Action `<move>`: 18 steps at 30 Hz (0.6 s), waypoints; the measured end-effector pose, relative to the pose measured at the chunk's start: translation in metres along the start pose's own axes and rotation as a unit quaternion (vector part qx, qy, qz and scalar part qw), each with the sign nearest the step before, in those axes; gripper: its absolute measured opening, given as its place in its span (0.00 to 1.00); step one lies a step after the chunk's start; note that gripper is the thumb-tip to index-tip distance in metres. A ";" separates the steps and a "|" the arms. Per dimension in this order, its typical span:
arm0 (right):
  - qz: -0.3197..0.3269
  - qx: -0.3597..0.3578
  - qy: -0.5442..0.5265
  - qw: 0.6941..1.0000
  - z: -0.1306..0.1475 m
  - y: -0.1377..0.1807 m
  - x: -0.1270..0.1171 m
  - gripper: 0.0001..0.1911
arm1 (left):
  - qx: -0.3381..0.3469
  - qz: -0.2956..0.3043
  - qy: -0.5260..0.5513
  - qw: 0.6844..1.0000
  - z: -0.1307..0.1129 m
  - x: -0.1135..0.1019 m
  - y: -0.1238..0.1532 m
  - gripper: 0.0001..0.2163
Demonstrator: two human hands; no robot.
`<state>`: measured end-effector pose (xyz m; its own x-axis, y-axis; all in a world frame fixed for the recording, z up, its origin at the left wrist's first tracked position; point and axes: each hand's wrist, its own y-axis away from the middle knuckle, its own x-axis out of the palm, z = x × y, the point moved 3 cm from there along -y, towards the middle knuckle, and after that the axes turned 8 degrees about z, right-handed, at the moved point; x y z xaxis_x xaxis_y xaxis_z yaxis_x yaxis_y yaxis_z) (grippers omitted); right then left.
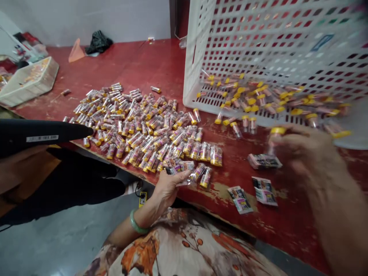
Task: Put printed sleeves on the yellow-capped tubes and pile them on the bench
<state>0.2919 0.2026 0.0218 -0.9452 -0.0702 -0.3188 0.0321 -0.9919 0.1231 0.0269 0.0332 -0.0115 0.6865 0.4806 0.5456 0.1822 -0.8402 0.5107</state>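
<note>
My left hand point(167, 187), with a green bangle at the wrist, is closed on small printed packets point(185, 167) at the table's front edge. Beside those fingers lie see-through tubes point(206, 178) with yellow caps. My right hand point(313, 157) is blurred by motion; its fingers pinch a yellow-capped tube point(277, 131) in front of the white crate. Just below that tube lies a bundle of packets point(264, 161). Two separate packets, one to the left point(240, 200) and one to the right point(265, 191), rest nearer my body.
A large pile of wrapped, yellow-capped tubes point(138, 122) covers the middle of the red table point(135, 63). Tipped on its side, the white crate point(198, 50) has more tubes spilling from it. A white tray point(43, 78) stands far left. Another person's dark-clothed legs point(71, 184) are at left.
</note>
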 end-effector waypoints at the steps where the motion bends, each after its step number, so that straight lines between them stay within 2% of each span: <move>1: 0.063 0.010 -0.092 0.994 0.003 0.025 0.013 0.10 | 0.003 0.000 0.002 1.000 0.002 0.001 -0.001 0.22; 3: 0.156 0.063 -0.194 0.967 0.005 0.073 0.046 0.09 | 0.001 0.006 0.003 1.000 0.007 0.004 -0.003 0.23; 5: 0.225 0.096 -0.226 0.943 0.003 0.110 0.081 0.10 | -0.002 0.011 0.002 1.000 0.011 0.007 -0.004 0.23; 8: 0.223 0.096 -0.146 0.959 -0.003 0.134 0.116 0.12 | -0.005 0.017 -0.007 1.000 0.016 0.011 0.000 0.20; 10: 0.199 0.057 -0.085 0.975 -0.001 0.133 0.125 0.10 | -0.009 0.026 -0.012 1.000 0.017 0.012 0.003 0.18; 13: 0.195 0.007 -0.059 0.979 0.005 0.121 0.128 0.08 | -0.025 0.038 -0.009 0.999 0.017 0.011 0.007 0.18; 15: 0.225 0.013 -0.066 0.972 0.007 0.114 0.126 0.08 | -0.026 0.040 -0.009 0.999 0.016 0.008 0.008 0.18; 18: 0.246 0.052 -0.108 0.962 0.004 0.112 0.115 0.11 | 0.008 0.039 0.000 0.999 0.010 0.004 0.008 0.19</move>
<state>0.1857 0.0836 0.0023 -0.8702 -0.4926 0.0032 0.4698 -0.8278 0.3067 0.0383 0.0261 -0.0116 0.6995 0.4131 0.5831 0.1397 -0.8793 0.4553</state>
